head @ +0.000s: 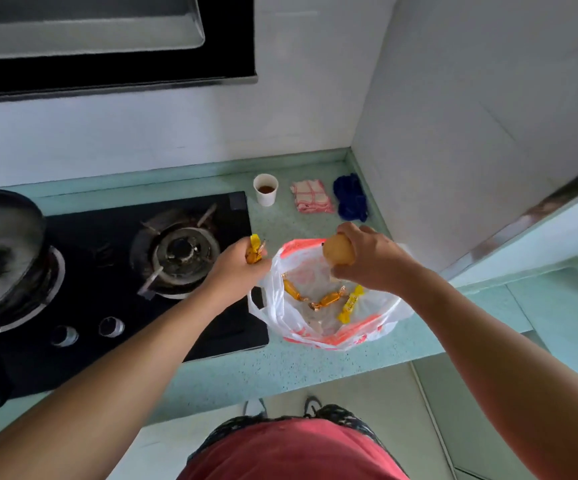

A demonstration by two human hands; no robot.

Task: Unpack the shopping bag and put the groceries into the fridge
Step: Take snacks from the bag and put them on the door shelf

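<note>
Curled grips: left hand (235, 268), right hand (367, 263).

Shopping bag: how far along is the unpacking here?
Nothing looks stored yet; no fridge is in view. In hand: the left hand grips wrapped sweets, and the right hand holds a round tan item above the plastic bag. Left: three candies lying in the bag.

A white-and-red plastic bag (329, 336) lies open on the pale green counter (280, 368), with loose sweets (327, 299) inside. At the bag's ten o'clock, the left hand (235, 268) grips a few wrapped candies (255, 252) over the black hob (114, 258). At its twelve o'clock, the right hand (367, 261) holds a round tan lump (338, 250), perhaps a potato. Farther toward twelve stand a paper cup (265, 189), a checked cloth (312, 196) and a blue bundle (349, 197).
</note>
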